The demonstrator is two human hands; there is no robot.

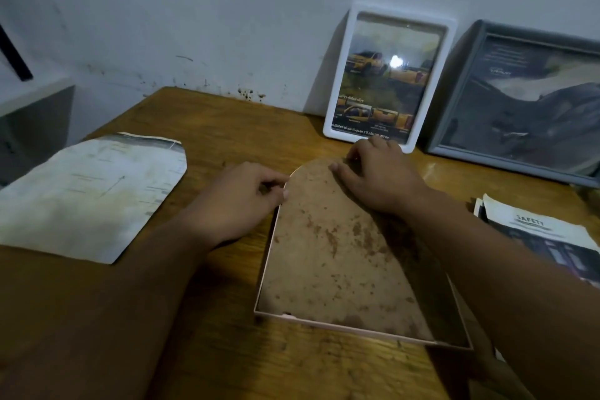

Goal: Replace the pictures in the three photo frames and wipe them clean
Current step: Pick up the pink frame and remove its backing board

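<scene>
Face-down, arch-topped pink frame point(341, 328) holds stained brown backing board point(337, 256).
Left hand point(240, 198) pinches frame's curved edge; right hand point(380, 175) presses fingers flat on board, gripping nothing.

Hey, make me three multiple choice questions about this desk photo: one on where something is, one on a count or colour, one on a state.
1. Where does the white frame stand?
A. Leaning on the wall
B. Flat at the table's left edge
C. On the floor

2. How many frames lean upright against the wall?
A. None
B. Two
C. Four

3. How does the arched frame lie?
A. Hung on the wall
B. Upright, picture facing out
C. Flat, stained backing board up

Answers: 1 A, its top rests on the wall behind the table. 2 B, the white one and the grey frame. 3 C, the left hand and right hand touch its arched end.
</scene>
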